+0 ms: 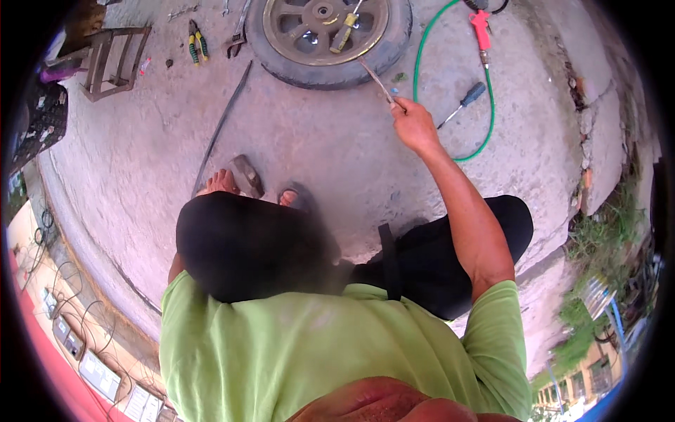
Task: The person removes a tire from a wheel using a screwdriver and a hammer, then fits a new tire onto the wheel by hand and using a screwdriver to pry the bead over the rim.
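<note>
Fingers [400, 106] of the right hand [415, 128] close round a lever [377, 79] at a wheel [281, 67] (left hand [222, 181]: can't tell).

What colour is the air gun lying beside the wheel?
The air gun is red, seen in the head view.

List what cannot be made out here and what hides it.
All in the head view:
Left hand: partly hidden by the left knee, so its grip is unclear.
Wheel: top cut off by the upper edge.
Yellow screwdriver: tip cut off by the same edge.
Black crate: left side lost in the dark rim.
Green scrap near the wheel: too small to identify.
</note>
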A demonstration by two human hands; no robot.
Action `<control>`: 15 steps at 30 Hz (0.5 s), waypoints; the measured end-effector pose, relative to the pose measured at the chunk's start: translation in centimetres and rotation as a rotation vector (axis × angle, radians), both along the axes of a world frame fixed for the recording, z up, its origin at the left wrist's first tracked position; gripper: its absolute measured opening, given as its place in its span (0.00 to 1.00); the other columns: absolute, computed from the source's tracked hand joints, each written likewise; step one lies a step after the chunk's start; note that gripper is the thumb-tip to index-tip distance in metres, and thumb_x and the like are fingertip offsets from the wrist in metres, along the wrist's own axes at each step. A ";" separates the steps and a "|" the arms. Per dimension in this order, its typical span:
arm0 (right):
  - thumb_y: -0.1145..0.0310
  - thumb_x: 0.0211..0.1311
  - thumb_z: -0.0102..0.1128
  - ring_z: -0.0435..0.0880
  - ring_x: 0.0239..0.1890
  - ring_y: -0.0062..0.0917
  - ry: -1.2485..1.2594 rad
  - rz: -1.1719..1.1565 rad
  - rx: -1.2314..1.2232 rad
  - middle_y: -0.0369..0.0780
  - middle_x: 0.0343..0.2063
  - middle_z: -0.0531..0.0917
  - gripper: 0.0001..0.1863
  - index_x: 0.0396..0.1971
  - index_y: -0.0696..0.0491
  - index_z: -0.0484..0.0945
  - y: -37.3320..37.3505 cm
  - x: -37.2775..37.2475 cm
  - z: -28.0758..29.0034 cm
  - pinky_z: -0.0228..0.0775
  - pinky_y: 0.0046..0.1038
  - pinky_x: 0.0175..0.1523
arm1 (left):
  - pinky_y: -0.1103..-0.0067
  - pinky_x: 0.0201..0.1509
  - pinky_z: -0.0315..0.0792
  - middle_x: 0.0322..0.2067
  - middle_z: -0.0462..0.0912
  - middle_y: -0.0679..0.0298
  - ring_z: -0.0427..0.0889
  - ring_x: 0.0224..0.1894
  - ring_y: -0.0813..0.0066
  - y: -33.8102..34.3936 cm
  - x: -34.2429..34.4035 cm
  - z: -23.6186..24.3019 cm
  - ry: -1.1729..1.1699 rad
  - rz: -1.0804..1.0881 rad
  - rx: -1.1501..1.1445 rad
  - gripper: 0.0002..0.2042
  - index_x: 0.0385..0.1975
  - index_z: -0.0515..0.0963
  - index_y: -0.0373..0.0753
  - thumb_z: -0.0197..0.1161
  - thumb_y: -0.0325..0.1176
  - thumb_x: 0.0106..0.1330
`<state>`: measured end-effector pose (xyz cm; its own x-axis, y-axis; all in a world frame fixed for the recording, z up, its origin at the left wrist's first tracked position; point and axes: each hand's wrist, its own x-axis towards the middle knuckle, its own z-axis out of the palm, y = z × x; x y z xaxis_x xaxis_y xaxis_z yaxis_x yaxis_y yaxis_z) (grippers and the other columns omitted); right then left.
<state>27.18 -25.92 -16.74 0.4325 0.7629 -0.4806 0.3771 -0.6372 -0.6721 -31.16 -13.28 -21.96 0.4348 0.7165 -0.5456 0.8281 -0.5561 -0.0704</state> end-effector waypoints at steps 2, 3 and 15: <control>0.58 0.73 0.55 0.85 0.50 0.47 0.004 0.001 0.012 0.51 0.45 0.87 0.19 0.55 0.52 0.82 -0.1 0.5 -0.4 0.75 0.40 0.54 | 0.51 0.55 0.71 0.47 0.79 0.55 0.78 0.55 0.49 1.0 0.4 -0.9 0.041 0.013 -0.012 0.19 0.43 0.75 0.41 0.69 0.37 0.52; 0.57 0.73 0.54 0.84 0.51 0.49 0.025 0.003 -0.008 0.51 0.46 0.86 0.18 0.53 0.52 0.82 -0.1 0.6 0.1 0.75 0.42 0.56 | 0.52 0.53 0.72 0.45 0.79 0.54 0.79 0.53 0.49 1.0 0.6 -0.7 0.053 0.026 -0.035 0.18 0.42 0.76 0.41 0.69 0.36 0.51; 0.55 0.69 0.52 0.84 0.50 0.51 -0.003 0.130 -0.210 0.51 0.43 0.86 0.19 0.43 0.55 0.83 3.0 2.5 4.2 0.77 0.47 0.55 | 0.59 0.57 0.79 0.46 0.86 0.42 0.85 0.52 0.43 6.1 12.7 12.5 0.151 0.158 -0.446 0.25 0.51 0.82 0.36 0.66 0.47 0.57</control>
<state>29.72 -22.93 -12.50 0.3386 0.6956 -0.6337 0.4671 -0.7089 -0.5285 -18.44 -7.22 -9.42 0.2324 0.4495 -0.8625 0.9037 -0.4277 0.0206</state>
